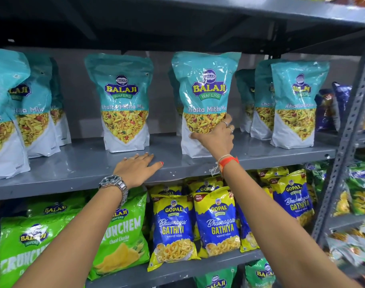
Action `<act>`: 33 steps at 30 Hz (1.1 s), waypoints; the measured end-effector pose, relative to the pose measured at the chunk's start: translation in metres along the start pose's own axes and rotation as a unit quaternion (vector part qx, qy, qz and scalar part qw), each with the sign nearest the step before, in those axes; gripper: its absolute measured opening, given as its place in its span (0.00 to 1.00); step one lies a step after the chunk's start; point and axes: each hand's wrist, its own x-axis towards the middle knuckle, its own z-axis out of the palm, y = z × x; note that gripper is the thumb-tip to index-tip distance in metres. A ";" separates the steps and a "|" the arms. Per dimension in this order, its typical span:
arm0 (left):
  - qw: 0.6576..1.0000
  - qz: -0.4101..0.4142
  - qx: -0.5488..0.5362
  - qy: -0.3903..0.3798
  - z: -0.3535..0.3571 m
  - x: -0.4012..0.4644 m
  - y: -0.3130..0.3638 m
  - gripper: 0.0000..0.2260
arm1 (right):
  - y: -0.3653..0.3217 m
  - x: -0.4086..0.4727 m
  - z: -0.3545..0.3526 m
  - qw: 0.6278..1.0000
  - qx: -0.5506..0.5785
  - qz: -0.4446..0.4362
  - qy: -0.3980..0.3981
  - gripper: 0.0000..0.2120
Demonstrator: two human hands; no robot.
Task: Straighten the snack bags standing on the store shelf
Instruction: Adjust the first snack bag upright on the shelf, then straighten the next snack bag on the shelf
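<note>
Right hand clasps the lower front of a teal bag; left hand, at its 8 o'clock, lies spread flat on the shelf.

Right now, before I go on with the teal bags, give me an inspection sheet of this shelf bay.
Surface: grey metal shelf, bare gaps between bag groups.
Job's things: teal Khatta Mitha Mix bags upright; the held bag leans slightly; the centre-left bag stands alone.
Clutter: nothing seen.
Grippers: right hand grips the held bag's lower front; left hand flat on the shelf edge, empty.
Cables: nothing seen.
Surroundings: green Crunchem bags and blue Gathiya bags on the shelf below; slotted upright at right.
</note>
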 end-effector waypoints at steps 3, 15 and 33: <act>1.000 0.001 -0.002 0.000 0.000 0.000 0.001 0.38 | 0.000 -0.007 -0.006 1.000 -0.001 -0.004 0.001 0.55; 1.000 0.015 0.013 0.008 -0.002 -0.002 0.001 0.38 | -0.002 -0.016 -0.012 1.000 -0.005 -0.002 -0.006 0.56; 0.997 -0.046 -0.019 0.065 -0.006 -0.042 -0.081 0.42 | -0.077 -0.058 0.073 0.949 0.070 -0.304 0.047 0.28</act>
